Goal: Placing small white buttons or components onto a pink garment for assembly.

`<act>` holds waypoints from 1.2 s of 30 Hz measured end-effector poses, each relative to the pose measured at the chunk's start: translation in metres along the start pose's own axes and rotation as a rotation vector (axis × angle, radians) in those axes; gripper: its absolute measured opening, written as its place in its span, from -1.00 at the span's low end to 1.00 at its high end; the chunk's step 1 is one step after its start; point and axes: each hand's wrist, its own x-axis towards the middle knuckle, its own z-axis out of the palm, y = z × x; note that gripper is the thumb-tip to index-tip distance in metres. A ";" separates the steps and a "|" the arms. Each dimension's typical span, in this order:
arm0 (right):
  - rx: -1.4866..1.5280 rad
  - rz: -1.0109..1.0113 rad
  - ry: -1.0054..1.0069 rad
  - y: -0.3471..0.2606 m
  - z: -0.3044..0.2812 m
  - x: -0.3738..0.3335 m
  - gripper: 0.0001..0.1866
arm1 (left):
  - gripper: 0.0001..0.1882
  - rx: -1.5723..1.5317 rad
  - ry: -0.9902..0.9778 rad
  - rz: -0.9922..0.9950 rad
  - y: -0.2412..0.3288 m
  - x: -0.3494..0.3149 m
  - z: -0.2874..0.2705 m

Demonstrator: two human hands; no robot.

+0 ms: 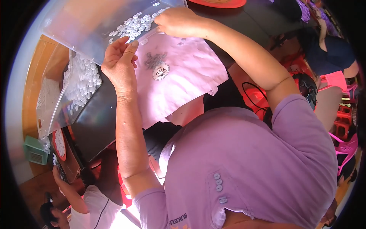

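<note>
A heap of small whitish oval pieces [135, 26] lies on a bluish translucent surface in front of me. My left hand [120, 63] is closed in a pinch at the heap's near edge; what its fingertips hold, if anything, is too small to make out. At the heap's right edge, my right hand [177, 22] has its fingers curled together over a few pieces, and its grip is hidden. A pink cloth [183, 76] with a round printed badge spreads below both hands across my lap. Small grey metallic bits [155, 59] are scattered on it.
Left of my left arm, a clear plastic container [57, 103] holds many whitish pieces [82, 80]. A red tray [219, 3] sits at the far edge. Lower left, a person [95, 206] reaches toward a red dish [59, 145] near a green basket [36, 149]. Red stools [341, 126] stand right.
</note>
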 end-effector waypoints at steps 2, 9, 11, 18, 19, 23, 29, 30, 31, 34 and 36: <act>-0.036 -0.026 -0.017 -0.001 0.003 -0.010 -0.78 | -0.72 -0.006 0.010 -0.008 0.001 -0.001 -0.001; -0.246 -0.116 -0.189 -0.013 -0.004 -0.011 -0.80 | -0.80 0.037 -0.028 -0.042 0.000 -0.003 0.001; -0.216 -0.129 -0.196 -0.011 -0.005 -0.008 -0.79 | -0.80 0.041 -0.035 -0.050 0.000 -0.004 0.001; -0.205 -0.102 -0.287 -0.014 -0.013 -0.001 -0.79 | -0.82 0.021 -0.045 -0.072 0.004 -0.008 0.001; -0.188 -0.078 -0.330 -0.022 -0.021 0.000 -0.82 | -0.83 0.002 -0.045 -0.074 0.004 -0.008 0.000; -0.154 -0.043 -0.354 -0.027 -0.027 0.001 -0.81 | -0.84 -0.014 -0.054 -0.070 0.009 -0.007 0.002; -0.298 -0.076 -0.381 -0.018 -0.012 0.000 -0.79 | -0.85 -0.033 -0.047 -0.115 0.006 -0.005 -0.002; -0.305 -0.081 -0.371 -0.015 -0.010 0.000 -0.79 | -0.85 -0.052 -0.044 -0.102 0.003 -0.005 -0.003; -0.292 -0.099 -0.344 -0.012 -0.009 -0.001 -0.81 | -0.85 -0.053 -0.041 -0.088 0.001 -0.003 -0.002; -0.199 -0.106 -0.315 -0.004 -0.006 0.007 -0.83 | -0.85 -0.024 -0.042 -0.072 -0.007 -0.001 -0.004; 0.001 -0.091 -0.272 0.003 -0.012 0.008 -0.78 | -0.85 -0.034 -0.076 -0.090 -0.004 -0.002 -0.001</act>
